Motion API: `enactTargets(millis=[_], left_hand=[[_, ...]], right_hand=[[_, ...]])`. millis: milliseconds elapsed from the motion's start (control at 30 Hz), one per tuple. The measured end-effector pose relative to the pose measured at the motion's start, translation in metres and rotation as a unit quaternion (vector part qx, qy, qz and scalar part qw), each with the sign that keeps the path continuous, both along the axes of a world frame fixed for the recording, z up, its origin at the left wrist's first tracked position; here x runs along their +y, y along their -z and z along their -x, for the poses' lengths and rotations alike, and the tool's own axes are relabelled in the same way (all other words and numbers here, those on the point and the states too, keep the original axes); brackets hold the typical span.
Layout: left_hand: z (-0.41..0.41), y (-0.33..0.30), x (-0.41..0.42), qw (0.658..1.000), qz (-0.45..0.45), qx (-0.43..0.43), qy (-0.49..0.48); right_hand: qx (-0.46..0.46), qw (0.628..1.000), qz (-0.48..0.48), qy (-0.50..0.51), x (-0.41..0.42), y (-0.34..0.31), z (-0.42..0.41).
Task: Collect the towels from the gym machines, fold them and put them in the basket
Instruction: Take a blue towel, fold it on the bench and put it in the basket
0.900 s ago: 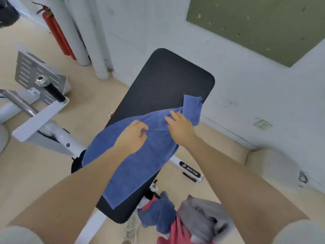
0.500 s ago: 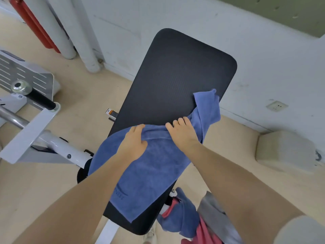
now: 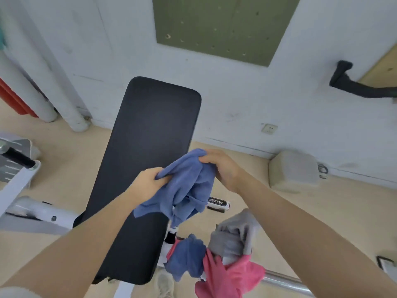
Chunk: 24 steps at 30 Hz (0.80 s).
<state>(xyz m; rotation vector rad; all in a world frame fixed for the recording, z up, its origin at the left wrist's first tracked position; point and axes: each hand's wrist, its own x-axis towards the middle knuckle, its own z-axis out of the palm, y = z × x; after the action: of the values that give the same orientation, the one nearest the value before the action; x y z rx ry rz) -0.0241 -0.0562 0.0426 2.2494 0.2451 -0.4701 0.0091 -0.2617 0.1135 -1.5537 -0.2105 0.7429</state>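
A blue towel [image 3: 184, 186] hangs bunched above the right edge of the black padded bench [image 3: 148, 134]. My left hand [image 3: 147, 182] grips its left part, fingers curled into the cloth. My right hand [image 3: 223, 168] grips its upper right corner. Below my right forearm hang more towels in a bundle: a grey one [image 3: 233, 237], a pink one [image 3: 227, 276] and another blue one [image 3: 185, 257]. No basket is in view.
The bench's white frame [image 3: 40, 211] and a metal footplate with a black handle [image 3: 17, 157] lie to the left. White pipes [image 3: 43, 82] and a red extinguisher [image 3: 12, 100] stand by the wall. A beige box [image 3: 293, 171] sits on the floor at right.
The blue towel lay spread flat across the bench under both hands. Now both hands have gathered it and lifted it off the pad, bunched, toward the right.
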Motion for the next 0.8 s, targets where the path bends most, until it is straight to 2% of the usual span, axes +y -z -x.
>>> enactTargets(millis=[33, 100, 200, 267, 333, 433, 533, 633, 700, 733, 800], left_hand=[[0.004, -0.02, -0.024, 1.0, 0.019, -0.018, -0.001], [0.02, -0.058, -0.078, 0.988, 0.136, -0.061, -0.044], [0.049, -0.101, -0.166, 0.934, 0.327, -0.101, -0.106], [0.074, -0.122, -0.229, 0.901, 0.421, -0.089, -0.054], [0.097, -0.137, -0.29, 0.88, 0.471, -0.054, 0.026], [0.118, -0.142, -0.373, 0.868, 0.483, -0.013, 0.117], [0.128, -0.134, -0.45, 0.877, 0.447, 0.014, 0.178], [0.133, -0.118, -0.524, 0.874, 0.424, 0.046, 0.233], [0.139, -0.109, -0.569, 0.866, 0.423, 0.07, 0.259], [0.142, -0.106, -0.59, 0.864, 0.419, 0.078, 0.268], [0.144, -0.101, -0.631, 0.861, 0.409, 0.086, 0.291]], right_hand=[[-0.005, 1.0, -0.008, 0.023, -0.022, -0.014, 0.01], [-0.014, 0.996, 0.004, 0.089, -0.071, -0.034, 0.032], [-0.058, 0.984, 0.06, 0.155, -0.15, -0.05, 0.074], [-0.071, 0.974, 0.097, 0.19, -0.208, -0.054, 0.106], [-0.083, 0.959, 0.138, 0.234, -0.267, -0.059, 0.14], [-0.086, 0.937, 0.174, 0.289, -0.349, -0.067, 0.191], [-0.091, 0.915, 0.184, 0.348, -0.422, -0.077, 0.236], [-0.184, 0.88, 0.198, 0.391, -0.484, -0.077, 0.272], [-0.281, 0.83, 0.316, 0.364, -0.519, -0.069, 0.293], [-0.321, 0.794, 0.39, 0.339, -0.536, -0.061, 0.301], [-0.351, 0.734, 0.5, 0.296, -0.571, -0.043, 0.313]])
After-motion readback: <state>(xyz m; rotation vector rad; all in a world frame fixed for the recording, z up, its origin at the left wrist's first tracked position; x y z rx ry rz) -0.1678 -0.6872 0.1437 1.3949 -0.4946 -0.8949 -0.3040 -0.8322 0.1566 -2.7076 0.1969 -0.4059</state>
